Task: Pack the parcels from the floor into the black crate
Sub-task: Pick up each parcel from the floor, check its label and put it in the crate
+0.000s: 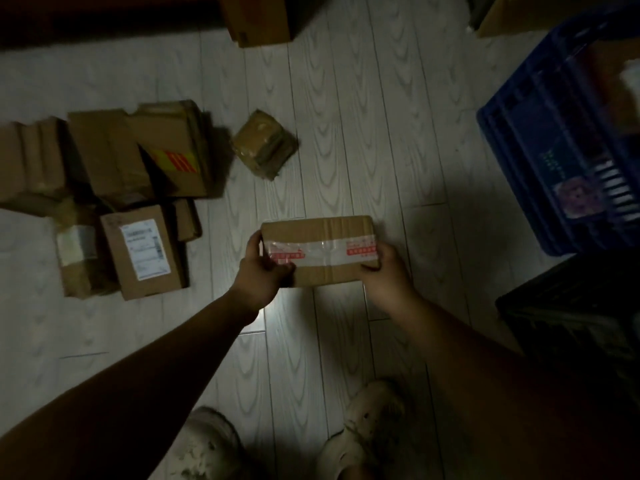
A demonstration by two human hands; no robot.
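A flat brown cardboard parcel (322, 233) with clear and red-printed tape is held above the pale plank floor. My left hand (261, 271) grips its left end, thumb on top. My right hand (386, 268) grips its right end. The black crate (568, 317) stands at the lower right, dark, its inside hard to make out. On the floor at the left lies a heap of several brown parcels (114, 157), one with a white label (143, 249). A small tape-wrapped parcel (265, 143) lies alone beyond the held one.
A blue crate (540, 157) stands at the right, behind the black one, with things inside. A large cardboard box (258, 19) stands at the top middle, another (512, 15) at the top right. My two pale shoes (367, 427) show at the bottom.
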